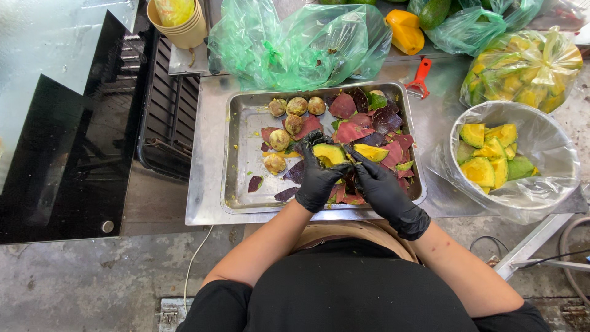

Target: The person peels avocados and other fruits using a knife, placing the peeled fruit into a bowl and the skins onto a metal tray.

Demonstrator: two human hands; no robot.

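My left hand (318, 179), in a black glove, curls shut around an avocado half (329, 154) over the near middle of the metal tray (236, 154), my fingers hiding its underside, while my right hand (382, 187) pinches its right edge beside a loose yellow slice (370, 152). Purple peels (359, 126) crowd the tray's right, pits (289, 117) sit far left, and bare metal lies open at the near left. Right, on the steel counter (203, 203), stands a lined bowl of cut pieces (491, 157)
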